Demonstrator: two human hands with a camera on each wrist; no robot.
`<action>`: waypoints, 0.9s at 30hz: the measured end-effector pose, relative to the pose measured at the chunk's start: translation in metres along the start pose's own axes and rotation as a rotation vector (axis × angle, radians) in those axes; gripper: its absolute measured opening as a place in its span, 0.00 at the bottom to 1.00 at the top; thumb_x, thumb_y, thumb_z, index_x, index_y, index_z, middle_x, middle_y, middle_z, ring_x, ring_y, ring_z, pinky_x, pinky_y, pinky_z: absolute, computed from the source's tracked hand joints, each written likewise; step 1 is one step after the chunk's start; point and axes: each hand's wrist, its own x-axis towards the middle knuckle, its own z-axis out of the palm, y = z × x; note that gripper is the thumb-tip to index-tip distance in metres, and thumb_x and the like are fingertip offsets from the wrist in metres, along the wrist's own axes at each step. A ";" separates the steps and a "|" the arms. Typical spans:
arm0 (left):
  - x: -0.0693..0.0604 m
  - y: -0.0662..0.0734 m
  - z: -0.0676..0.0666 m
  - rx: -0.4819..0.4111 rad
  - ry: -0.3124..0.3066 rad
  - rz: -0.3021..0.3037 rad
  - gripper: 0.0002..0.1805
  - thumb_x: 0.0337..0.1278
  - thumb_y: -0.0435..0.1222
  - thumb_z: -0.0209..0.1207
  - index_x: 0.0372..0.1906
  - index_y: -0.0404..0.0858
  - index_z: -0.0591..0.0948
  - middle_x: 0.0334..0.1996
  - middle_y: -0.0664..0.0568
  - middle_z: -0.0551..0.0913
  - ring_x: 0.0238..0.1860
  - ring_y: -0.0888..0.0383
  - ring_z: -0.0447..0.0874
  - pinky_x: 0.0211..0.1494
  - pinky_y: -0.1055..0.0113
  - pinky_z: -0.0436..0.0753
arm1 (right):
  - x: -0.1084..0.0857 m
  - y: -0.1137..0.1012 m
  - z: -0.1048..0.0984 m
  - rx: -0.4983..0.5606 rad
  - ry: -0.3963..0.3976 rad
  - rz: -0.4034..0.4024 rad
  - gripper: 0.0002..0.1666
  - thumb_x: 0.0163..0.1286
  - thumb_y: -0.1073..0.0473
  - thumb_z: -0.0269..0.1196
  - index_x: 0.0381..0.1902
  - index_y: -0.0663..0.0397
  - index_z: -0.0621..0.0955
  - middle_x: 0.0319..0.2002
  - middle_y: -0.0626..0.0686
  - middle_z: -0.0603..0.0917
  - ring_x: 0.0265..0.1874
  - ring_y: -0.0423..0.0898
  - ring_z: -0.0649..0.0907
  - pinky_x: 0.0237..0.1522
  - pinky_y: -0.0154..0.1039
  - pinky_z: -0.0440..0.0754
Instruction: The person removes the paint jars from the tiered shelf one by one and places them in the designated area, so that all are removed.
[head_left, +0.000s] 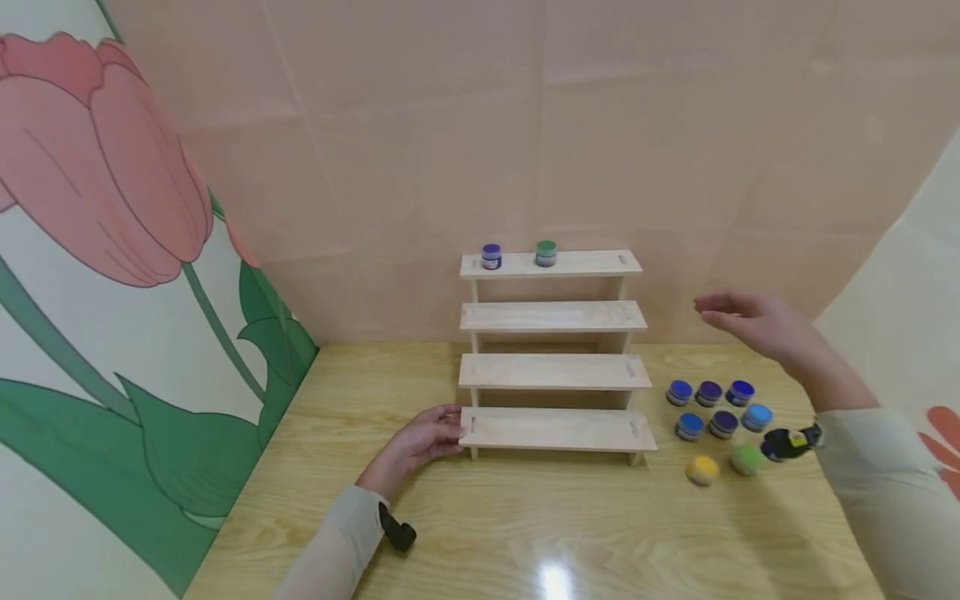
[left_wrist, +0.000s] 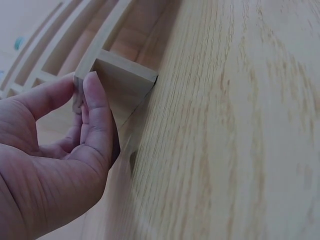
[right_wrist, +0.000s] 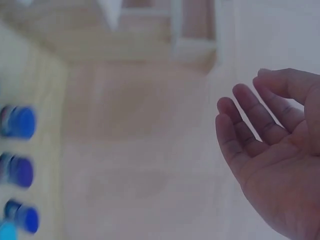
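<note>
A pale wooden four-tier stepped rack (head_left: 555,427) stands on the table against the back wall. My left hand (head_left: 422,437) pinches the left end of its lowest board between thumb and fingers, as the left wrist view shows closely. To the right of the rack, my right hand (head_left: 765,323) hangs in the air with loosely bent fingers and nothing in them. On the top board stand a purple-lidded paint jar (head_left: 491,257) and, to its right, a green-lidded paint jar (head_left: 546,253).
Several paint jars with blue and purple lids (head_left: 708,393) stand on the table (head_left: 360,392) right of the rack. Nearer the front are a yellow jar (head_left: 702,471) and a light green one (head_left: 746,459). A tulip-printed panel (head_left: 135,167) borders the left side.
</note>
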 end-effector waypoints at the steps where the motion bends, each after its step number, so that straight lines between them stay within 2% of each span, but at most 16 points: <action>1: 0.000 0.000 0.000 0.000 0.000 0.000 0.35 0.65 0.24 0.59 0.74 0.29 0.61 0.50 0.44 0.77 0.39 0.56 0.82 0.40 0.68 0.86 | 0.006 -0.008 0.001 0.014 -0.002 -0.007 0.34 0.79 0.39 0.52 0.68 0.59 0.72 0.65 0.67 0.75 0.62 0.66 0.74 0.58 0.67 0.74; 4: 0.000 0.000 0.000 -0.001 0.002 0.002 0.34 0.65 0.24 0.59 0.74 0.29 0.62 0.50 0.44 0.77 0.39 0.56 0.83 0.40 0.68 0.86 | 0.023 -0.027 0.003 0.050 -0.011 -0.027 0.33 0.79 0.41 0.52 0.68 0.60 0.71 0.65 0.67 0.74 0.63 0.66 0.73 0.62 0.69 0.71; 12: 0.001 0.000 -0.001 -0.008 0.010 -0.007 0.35 0.64 0.24 0.59 0.74 0.30 0.62 0.52 0.42 0.77 0.40 0.55 0.83 0.41 0.67 0.87 | 0.061 -0.063 0.011 0.146 -0.004 -0.076 0.29 0.80 0.48 0.55 0.67 0.63 0.72 0.65 0.67 0.74 0.64 0.62 0.73 0.66 0.63 0.69; 21: 0.002 0.000 -0.003 -0.002 0.015 -0.013 0.34 0.65 0.25 0.59 0.74 0.30 0.62 0.53 0.42 0.77 0.41 0.55 0.83 0.42 0.66 0.87 | 0.089 -0.104 0.023 0.209 0.034 -0.098 0.26 0.78 0.54 0.58 0.66 0.64 0.74 0.63 0.67 0.77 0.62 0.60 0.76 0.67 0.60 0.71; 27: 0.003 -0.002 -0.003 -0.010 0.012 -0.009 0.34 0.64 0.25 0.59 0.74 0.30 0.63 0.52 0.43 0.78 0.39 0.56 0.84 0.41 0.67 0.87 | 0.107 -0.122 0.032 0.258 0.029 -0.089 0.27 0.78 0.52 0.58 0.68 0.61 0.72 0.64 0.64 0.76 0.63 0.62 0.76 0.68 0.60 0.72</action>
